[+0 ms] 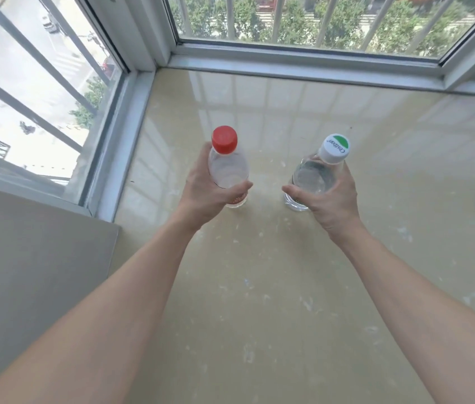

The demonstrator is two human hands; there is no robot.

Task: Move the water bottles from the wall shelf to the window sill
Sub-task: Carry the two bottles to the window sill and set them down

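Both bottles upright on window sill [259,287]: left hand [201,193] fingers wrapped round red-cap bottle [227,167] at 11 o'clock, right hand [329,196] fingers wrapped round white-cap bottle [315,176] at 1.

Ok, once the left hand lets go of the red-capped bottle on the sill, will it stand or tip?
Probably stands: the red-capped bottle looks upright on the flat sill. It seems tall and narrow, so a nudge may topple it. The smooth clear plastic may slip in the left hand.
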